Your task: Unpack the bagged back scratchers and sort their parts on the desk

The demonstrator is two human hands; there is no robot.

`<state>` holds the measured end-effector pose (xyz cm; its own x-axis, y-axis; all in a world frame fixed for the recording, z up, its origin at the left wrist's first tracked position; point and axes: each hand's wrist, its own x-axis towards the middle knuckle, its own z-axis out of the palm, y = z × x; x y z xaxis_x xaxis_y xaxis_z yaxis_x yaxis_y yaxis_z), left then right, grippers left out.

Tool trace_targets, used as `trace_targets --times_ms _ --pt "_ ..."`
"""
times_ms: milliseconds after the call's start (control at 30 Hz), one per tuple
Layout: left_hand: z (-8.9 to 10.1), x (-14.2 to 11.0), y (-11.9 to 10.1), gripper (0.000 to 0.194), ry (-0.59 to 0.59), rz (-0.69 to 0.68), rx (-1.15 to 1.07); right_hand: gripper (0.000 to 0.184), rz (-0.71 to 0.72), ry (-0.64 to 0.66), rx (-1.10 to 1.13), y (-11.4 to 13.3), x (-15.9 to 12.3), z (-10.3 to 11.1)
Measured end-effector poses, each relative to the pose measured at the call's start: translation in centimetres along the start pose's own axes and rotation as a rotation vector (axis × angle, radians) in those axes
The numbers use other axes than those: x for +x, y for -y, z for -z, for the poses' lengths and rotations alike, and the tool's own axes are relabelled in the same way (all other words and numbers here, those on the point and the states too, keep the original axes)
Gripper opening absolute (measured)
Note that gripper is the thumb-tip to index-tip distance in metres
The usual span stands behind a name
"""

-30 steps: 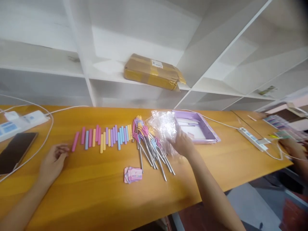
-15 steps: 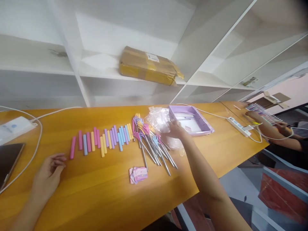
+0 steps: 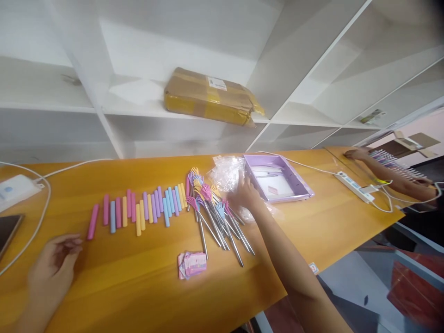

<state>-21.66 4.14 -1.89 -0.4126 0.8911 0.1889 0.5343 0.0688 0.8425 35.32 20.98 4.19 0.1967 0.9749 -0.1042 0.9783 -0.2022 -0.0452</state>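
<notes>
My left hand point(image 3: 55, 261) is at the left of the table with fingers loosely curled, the thumb apart and nothing visible in it. Nearest to it is a pink tube point(image 3: 92, 222), at the left end of a row of coloured tubes point(image 3: 138, 219). Over a heap of clear plastic bags point(image 3: 227, 173), my right hand point(image 3: 248, 192) has its index finger stretched out; its other fingers are partly hidden. Left of that hand lies a pile of metal back scratchers point(image 3: 215, 217) with coloured hand-shaped heads. Below them sits a small stack of pink cards point(image 3: 192, 265).
A purple tray point(image 3: 298, 189) stands right of the bags. A power strip point(image 3: 355, 187) with cables lies farther right, near a co-worker's arms point(image 3: 391, 173). A white device point(image 3: 17, 189) and cable are at the left. Behind, shelves hold a taped parcel point(image 3: 211, 99).
My right hand has shifted slightly over the bags, and its index finger now shows extended. The whole view has moved a little. My left hand stays near the pink tube.
</notes>
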Motion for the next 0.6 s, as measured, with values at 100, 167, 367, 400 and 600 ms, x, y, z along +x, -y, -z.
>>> trace_targets --times_ms 100,167,367,400,600 --pt "-0.1 0.3 -0.3 0.033 -0.031 0.082 -0.057 0.112 0.045 -0.122 -0.006 -0.6 -0.7 0.4" --pt "-0.1 0.5 -0.3 0.033 -0.043 0.122 -0.063 0.107 0.112 -0.212 -0.041 -1.1 -1.1 0.6" --pt "-0.2 0.9 1.2 0.032 -0.056 0.051 -0.04 0.086 0.103 -0.241 -0.182 -1.5 -1.2 0.7" --pt "-0.2 0.9 1.5 0.031 -0.051 0.049 -0.037 0.081 0.096 -0.247 -0.191 -1.6 -1.1 0.8" --pt "0.0 0.8 2.5 0.031 0.02 0.059 0.008 0.09 0.034 -0.306 -0.102 -0.7 2.4 2.7"
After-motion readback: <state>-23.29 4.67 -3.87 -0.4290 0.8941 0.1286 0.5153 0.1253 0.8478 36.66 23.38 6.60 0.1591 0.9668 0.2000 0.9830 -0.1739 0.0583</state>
